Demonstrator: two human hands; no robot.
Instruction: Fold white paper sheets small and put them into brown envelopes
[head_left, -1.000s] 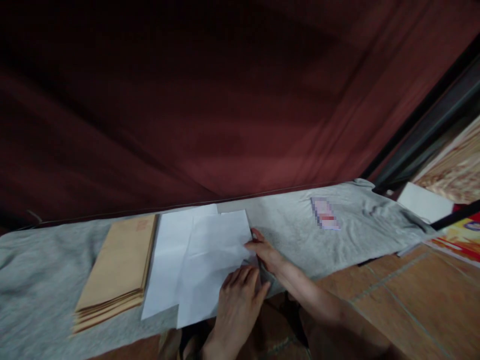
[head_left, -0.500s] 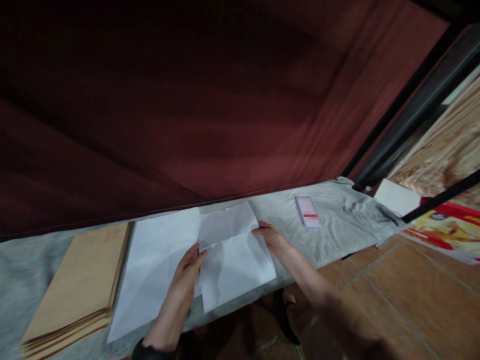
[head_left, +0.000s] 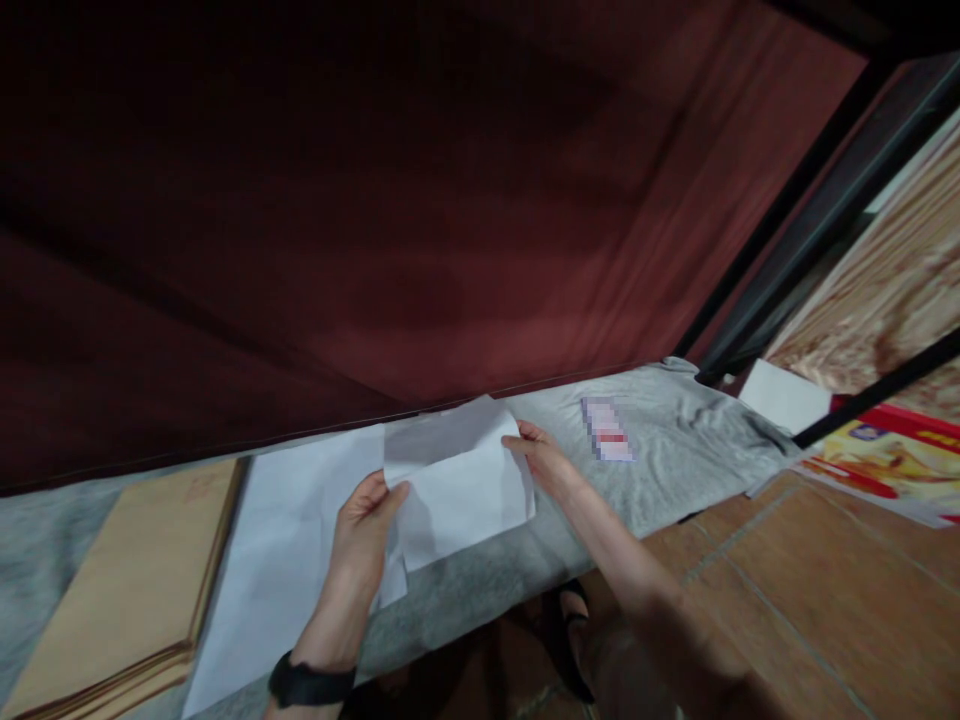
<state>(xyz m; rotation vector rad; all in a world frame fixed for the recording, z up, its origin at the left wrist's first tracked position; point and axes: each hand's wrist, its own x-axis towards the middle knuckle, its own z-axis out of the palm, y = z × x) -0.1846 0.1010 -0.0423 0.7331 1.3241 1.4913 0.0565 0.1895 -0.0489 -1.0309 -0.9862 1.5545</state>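
Observation:
A folded white sheet of paper [head_left: 457, 480] is held a little above the grey cloth [head_left: 675, 440] that covers the bench. My left hand [head_left: 366, 530] grips its left edge, thumb on top, with a black watch on the wrist. My right hand [head_left: 544, 462] pinches its right edge. Beneath and to the left lies a larger white sheet [head_left: 285, 560], flat on the cloth. A stack of brown envelopes [head_left: 112, 590] sits at the far left.
A dark red curtain [head_left: 375, 220] hangs right behind the bench. A small printed label [head_left: 606, 432] lies on the cloth to the right. White paper [head_left: 784, 395] and a colourful poster [head_left: 892, 450] lie at the far right. Brown floor tiles [head_left: 810, 590] show below.
The top sheet has been folded over and lifted off the cloth. My left hand moved from the sheet's near right edge to its left edge. The view has swung left.

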